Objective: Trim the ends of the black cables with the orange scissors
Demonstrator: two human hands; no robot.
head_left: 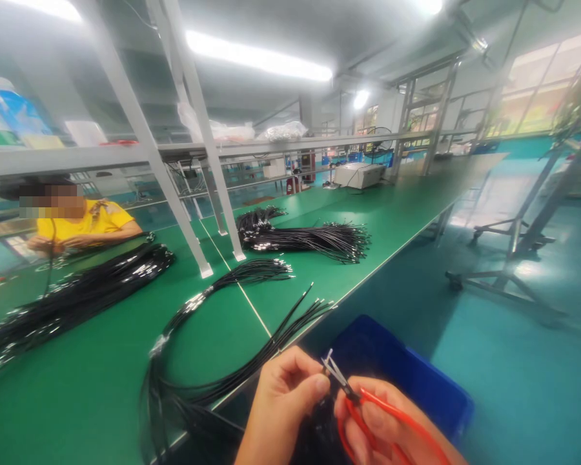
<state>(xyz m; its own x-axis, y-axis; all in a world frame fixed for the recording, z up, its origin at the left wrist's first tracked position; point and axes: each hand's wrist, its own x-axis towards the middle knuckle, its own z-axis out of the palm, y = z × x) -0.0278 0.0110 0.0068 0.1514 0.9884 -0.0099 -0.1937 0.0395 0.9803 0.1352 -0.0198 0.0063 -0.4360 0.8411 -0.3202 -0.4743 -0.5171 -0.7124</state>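
One long green table [77, 387] runs from the near left toward the far end of the room, its edge passing just beyond the wearer's hands. Next in size comes a thick bundle of black cables [77, 297] lying across its left part, then a blue bin [416, 378] below the edge, under and behind the right hand. A curved bunch [159, 382] of similar cables bends round on the table nearer the wearer, some of its loose ends fanning out close to the edge. Smaller than these, the left grip [290, 391] is pinched, thumb against forefinger, on what looks like a cable end [325, 371], held in the air on the wearer's side of the table edge. The right grip [368, 413] is curled closed about the handles of the red-handled scissors [352, 393], whose long axis slants from lower right to upper left. The cable end thus lies up and left of the right grip, at the blades, with the left fingertips just beside them. Whether it sits between the blades is too blurred to tell, as is its own axis.
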